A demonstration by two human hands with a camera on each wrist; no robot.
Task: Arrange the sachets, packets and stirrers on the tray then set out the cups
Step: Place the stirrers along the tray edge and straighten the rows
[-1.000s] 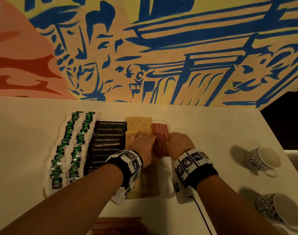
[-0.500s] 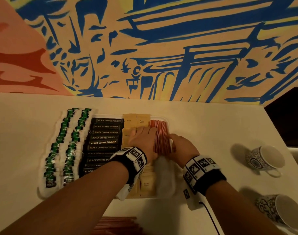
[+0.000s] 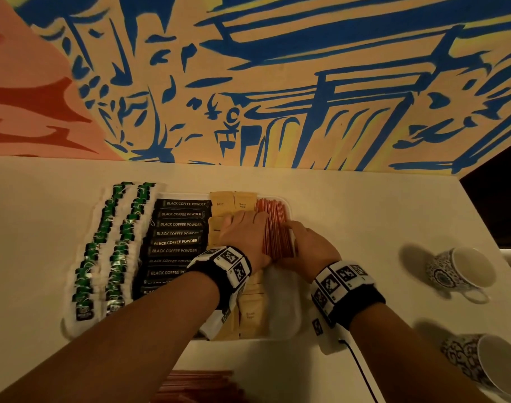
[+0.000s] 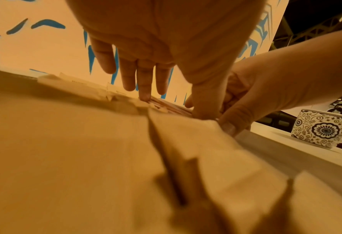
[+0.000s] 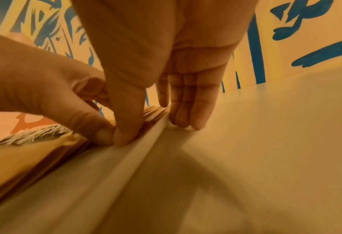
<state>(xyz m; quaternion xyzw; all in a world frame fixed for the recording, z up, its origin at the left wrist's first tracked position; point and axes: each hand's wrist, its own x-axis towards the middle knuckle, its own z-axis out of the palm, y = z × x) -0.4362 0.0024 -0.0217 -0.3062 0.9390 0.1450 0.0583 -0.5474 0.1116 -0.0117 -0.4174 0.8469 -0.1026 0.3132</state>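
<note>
A white tray (image 3: 283,303) holds rows of green-tagged tea bags (image 3: 114,242), black coffee sachets (image 3: 181,223), brown sugar packets (image 3: 233,203) and a bundle of red stirrers (image 3: 274,228) along its right side. My left hand (image 3: 239,225) lies over the sugar packets, its straight fingers (image 4: 146,93) touching the bundle's left edge. My right hand (image 3: 303,239) straddles the tray's right rim. Its straight fingers (image 5: 188,117) rest on the table outside, while the thumb presses the stirrers' near end beside my left thumb. Two patterned cups (image 3: 460,271) (image 3: 487,367) stand on the table to the right.
A painted wall runs along the table's far edge. More red stirrers (image 3: 196,385) lie on the table at the near edge, below my left arm. A dark opening lies beyond the table's right end. One cup (image 4: 322,128) shows in the left wrist view.
Both hands have drawn apart from the bundle's near end and now flank the stirrers. The right hand has slid to the tray's right rim with its fingers stretched out.
</note>
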